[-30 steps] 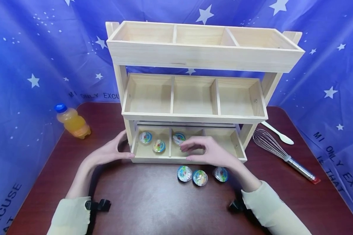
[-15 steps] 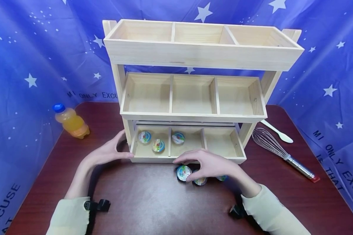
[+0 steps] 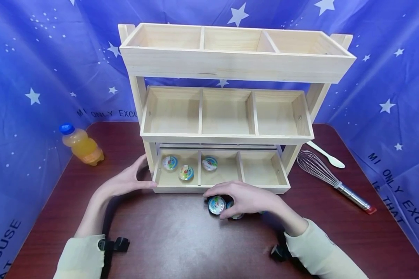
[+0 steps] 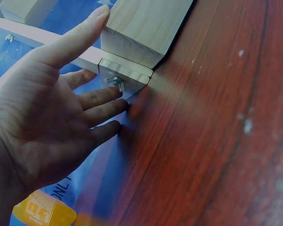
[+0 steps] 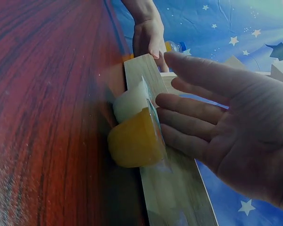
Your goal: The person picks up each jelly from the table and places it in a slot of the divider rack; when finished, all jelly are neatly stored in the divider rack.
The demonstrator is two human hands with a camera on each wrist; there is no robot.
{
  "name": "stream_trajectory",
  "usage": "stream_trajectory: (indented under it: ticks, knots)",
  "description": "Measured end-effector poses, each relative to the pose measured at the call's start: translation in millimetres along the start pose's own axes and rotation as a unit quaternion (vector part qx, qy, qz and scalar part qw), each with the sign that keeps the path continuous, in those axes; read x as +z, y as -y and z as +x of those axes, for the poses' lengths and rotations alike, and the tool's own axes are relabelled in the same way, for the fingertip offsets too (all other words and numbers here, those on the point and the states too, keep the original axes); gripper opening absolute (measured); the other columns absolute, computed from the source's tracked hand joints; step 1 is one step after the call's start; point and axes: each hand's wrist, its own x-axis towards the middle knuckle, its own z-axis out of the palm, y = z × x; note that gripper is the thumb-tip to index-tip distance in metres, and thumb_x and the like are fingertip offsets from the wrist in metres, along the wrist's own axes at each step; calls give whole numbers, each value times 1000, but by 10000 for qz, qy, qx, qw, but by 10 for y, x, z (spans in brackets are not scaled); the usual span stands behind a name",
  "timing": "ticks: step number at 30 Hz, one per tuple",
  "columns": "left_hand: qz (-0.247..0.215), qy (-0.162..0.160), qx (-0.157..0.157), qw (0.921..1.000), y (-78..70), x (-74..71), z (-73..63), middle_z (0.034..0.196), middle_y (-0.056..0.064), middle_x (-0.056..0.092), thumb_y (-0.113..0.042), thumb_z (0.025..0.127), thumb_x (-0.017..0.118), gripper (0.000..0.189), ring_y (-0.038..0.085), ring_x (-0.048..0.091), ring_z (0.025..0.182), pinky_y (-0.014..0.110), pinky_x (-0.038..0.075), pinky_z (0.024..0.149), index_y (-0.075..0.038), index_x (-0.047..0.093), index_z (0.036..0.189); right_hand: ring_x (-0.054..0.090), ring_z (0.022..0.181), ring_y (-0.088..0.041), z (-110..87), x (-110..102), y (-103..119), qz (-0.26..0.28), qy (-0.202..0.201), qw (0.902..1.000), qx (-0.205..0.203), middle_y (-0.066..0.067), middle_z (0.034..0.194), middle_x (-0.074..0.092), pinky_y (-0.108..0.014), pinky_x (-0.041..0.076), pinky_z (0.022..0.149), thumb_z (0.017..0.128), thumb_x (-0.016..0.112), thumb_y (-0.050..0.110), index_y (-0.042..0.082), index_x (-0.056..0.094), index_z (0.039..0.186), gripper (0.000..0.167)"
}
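My right hand (image 3: 248,197) hovers over the sealed jelly cups in front of the wooden rack (image 3: 216,69), thumb and fingers spread on either side of a pale jelly cup (image 3: 217,205). In the right wrist view, the fingers look apart from this white cup (image 5: 131,102) and from the yellow jelly cup (image 5: 134,141) beside it. A third cup is almost hidden under the hand. My left hand (image 3: 125,181) rests its thumb on the lower tray's left front corner, other fingers extended near a wing nut (image 4: 116,83). The bottom tray holds jelly cups (image 3: 170,163) (image 3: 186,173) at left and one (image 3: 209,163) in the middle.
A bottle of orange drink (image 3: 82,145) stands left of the rack. To the right lie a whisk (image 3: 335,182) and a white spoon (image 3: 326,154). A star-patterned blue curtain (image 3: 31,77) encloses the dark red table (image 3: 181,240).
My right hand has moved from the bottom tray's middle compartment down and forward to the cups on the table. The left hand stays at the rack's corner.
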Motion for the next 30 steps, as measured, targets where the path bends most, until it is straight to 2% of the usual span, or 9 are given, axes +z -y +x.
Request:
stream_trajectory:
  ticks: [13, 22, 30]
  knots:
    - [-15, 19, 70, 10000, -35, -10, -30, 169, 19, 25, -39, 84, 85, 112, 41, 21, 157, 67, 20, 125, -16, 12, 165, 62, 123, -7, 59, 140, -39, -274, 273, 9993, -14, 5, 136, 68, -29, 52, 105, 83, 86, 25, 18, 63, 139, 61]
    - [-20, 4, 68, 10000, -21, -6, -16, 170, 18, 24, -39, 83, 85, 112, 40, 21, 158, 67, 20, 125, -16, 12, 165, 63, 118, -4, 81, 160, -24, -437, 200, 9988, -72, 7, 128, 70, -28, 53, 102, 83, 85, 21, 18, 68, 131, 52]
    - [-65, -14, 66, 10000, -5, 5, -5, 170, 17, 25, -39, 83, 86, 113, 38, 21, 158, 66, 19, 126, -17, 12, 165, 64, 111, -2, 85, 160, -24, -274, 5, 9994, -225, 8, 122, 71, -25, 54, 97, 81, 86, 22, 17, 70, 127, 49]
